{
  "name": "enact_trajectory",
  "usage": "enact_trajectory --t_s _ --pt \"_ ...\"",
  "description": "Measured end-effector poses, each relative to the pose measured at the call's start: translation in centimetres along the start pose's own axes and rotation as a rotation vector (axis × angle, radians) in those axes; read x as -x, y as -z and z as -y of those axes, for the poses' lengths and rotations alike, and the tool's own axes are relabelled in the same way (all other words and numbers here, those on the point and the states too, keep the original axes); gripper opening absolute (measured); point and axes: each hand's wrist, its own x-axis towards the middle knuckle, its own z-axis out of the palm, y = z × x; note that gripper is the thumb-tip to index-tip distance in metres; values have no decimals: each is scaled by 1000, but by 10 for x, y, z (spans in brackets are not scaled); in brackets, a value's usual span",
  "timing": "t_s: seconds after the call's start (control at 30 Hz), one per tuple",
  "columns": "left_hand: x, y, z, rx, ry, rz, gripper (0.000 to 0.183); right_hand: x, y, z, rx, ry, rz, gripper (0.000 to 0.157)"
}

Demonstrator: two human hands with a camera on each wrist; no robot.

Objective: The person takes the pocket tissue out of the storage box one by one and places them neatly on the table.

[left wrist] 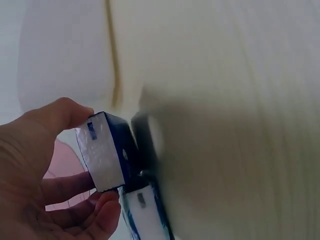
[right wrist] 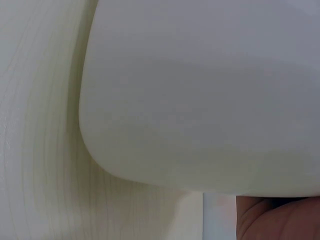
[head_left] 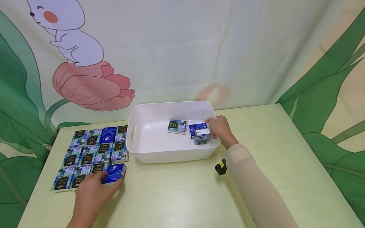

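Observation:
My left hand pinches a blue tissue packet between thumb and fingers, at the front right corner of the packet rows. In the left wrist view the same packet shows its white end, with another packet close beside it. My right hand grips the right end of a white plastic bin, its fingertips over the inner side. Inside the bin, toward the right, lie a flowered packet, a blue packet and a flowered packet standing on edge.
Flowered packets lie in rows left of the bin, with another blue packet in the back row. The pale wooden table meets a printed curtain behind. A black object is by the right forearm.

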Motion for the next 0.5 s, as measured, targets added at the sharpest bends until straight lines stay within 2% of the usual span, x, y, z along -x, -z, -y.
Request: enact_trajectory --t_s 0.17,0.3,0.4,0.5 --pt "1 -10 -2 -89 -57 -37 76 0 -1 -1 -15 -4 1 25" --pt "1 -11 -3 -144 -117 -59 76 -1 -1 -1 -28 -7 7 25" --pt "1 -2 -11 -81 -209 -159 68 0 0 0 -22 -3 13 25" --pt "-3 16 -31 29 -333 -277 53 2 1 1 -13 0 12 26"
